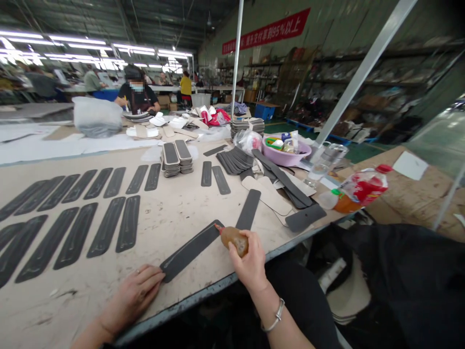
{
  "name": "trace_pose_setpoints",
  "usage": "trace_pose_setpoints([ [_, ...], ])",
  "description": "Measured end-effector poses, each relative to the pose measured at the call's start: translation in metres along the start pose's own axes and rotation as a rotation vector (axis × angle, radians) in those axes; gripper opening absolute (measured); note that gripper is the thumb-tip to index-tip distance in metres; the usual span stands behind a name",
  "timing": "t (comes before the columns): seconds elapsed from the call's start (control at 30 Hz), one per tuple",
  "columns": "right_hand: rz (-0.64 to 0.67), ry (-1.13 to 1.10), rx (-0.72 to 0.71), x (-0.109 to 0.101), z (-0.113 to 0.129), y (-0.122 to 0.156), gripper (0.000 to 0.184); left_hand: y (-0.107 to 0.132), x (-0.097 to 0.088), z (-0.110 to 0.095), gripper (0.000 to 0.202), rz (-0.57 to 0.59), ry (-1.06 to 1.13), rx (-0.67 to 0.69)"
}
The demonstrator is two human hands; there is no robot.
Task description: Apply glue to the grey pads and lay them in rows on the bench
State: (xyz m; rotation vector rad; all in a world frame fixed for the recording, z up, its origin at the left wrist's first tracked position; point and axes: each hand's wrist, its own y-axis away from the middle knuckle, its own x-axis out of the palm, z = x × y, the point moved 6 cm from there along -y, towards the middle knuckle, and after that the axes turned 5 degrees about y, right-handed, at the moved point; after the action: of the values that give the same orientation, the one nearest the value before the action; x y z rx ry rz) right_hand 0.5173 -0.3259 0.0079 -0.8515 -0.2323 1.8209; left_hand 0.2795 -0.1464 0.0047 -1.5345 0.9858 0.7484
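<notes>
My right hand [250, 259] is wrapped around an amber squeeze bottle of glue [234, 241]. Its orange-red nozzle meets the far end of a dark grey rounded strip [192, 249] lying slantwise near the table's edge. A thin glossy line runs along part of this strip. My left hand [136, 293] lies flat on the table, fingers stretched out, the tips touching the strip's near end. Just beyond the bottle rests another dark strip [249, 208], partly hidden. To the left, two rows of similar strips [101, 227] carry glossy streaks.
Stacked pieces [177, 157], a fanned pile of dark strips [234, 161] and a purple basin [285, 155] stand farther back. A drink bottle [363, 189] leans at the right, near a metal post [359, 72]. Across the table a masked person [138, 94] is working.
</notes>
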Motion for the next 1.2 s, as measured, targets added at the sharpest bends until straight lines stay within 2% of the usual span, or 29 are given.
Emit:
trace_pose_setpoints([
  [0.2, 0.201, -0.316, 0.048, 0.020, 0.033, 0.030, 0.034, 0.002, 0.002, -0.001, 0.024, 0.014, -0.011, -0.030],
  [0.37, 0.299, -0.354, -0.018, 0.033, 0.061, 0.042, 0.033, 0.001, 0.002, -0.001, 0.025, 0.010, -0.006, -0.041],
  [0.5, 0.330, -0.338, -0.037, 0.030, 0.065, 0.042, 0.034, 0.000, 0.002, -0.001, 0.025, 0.010, 0.013, -0.040],
  [0.67, 0.375, -0.288, -0.034, 0.020, 0.057, 0.043, 0.034, 0.000, 0.003, 0.000, 0.022, -0.003, 0.014, -0.046],
  [0.8, 0.324, -0.209, 0.020, 0.009, 0.040, 0.035, 0.031, 0.002, 0.005, 0.001, 0.022, 0.014, 0.008, -0.045],
  [1.03, 0.108, 0.004, 0.021, -0.011, 0.007, 0.006, 0.026, 0.000, 0.001, 0.002, 0.022, 0.008, 0.015, -0.014],
  [1.13, 0.043, 0.033, 0.003, -0.013, 0.003, 0.000, 0.026, -0.004, -0.003, -0.001, 0.021, -0.011, 0.017, 0.016],
  [1.2, 0.045, -0.014, -0.005, -0.010, 0.008, 0.002, 0.028, -0.006, -0.005, -0.002, 0.021, -0.018, 0.015, 0.021],
])
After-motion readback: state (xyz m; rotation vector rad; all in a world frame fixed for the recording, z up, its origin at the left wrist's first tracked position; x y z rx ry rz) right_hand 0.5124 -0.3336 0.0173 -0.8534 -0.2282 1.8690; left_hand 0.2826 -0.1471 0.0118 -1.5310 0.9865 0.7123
